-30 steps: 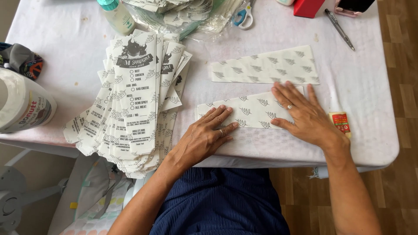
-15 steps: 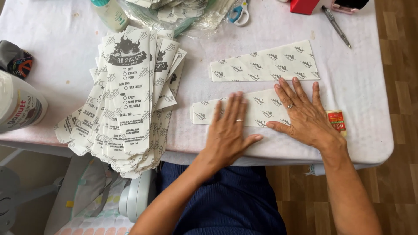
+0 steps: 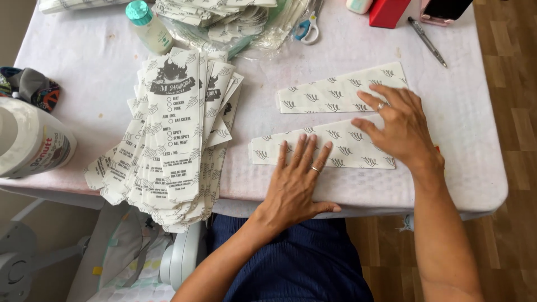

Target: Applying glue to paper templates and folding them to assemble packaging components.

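Your left hand (image 3: 299,179) and right hand (image 3: 400,126) press flat, fingers spread, gripping nothing | paper strip (image 3: 321,150) under both, right of the bag stack (image 3: 173,140) | uneven pressure could skew it.

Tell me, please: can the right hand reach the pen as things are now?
Probably yes. The right hand lies flat on the paper strips, and the pen lies beyond it on bare tablecloth with nothing between.
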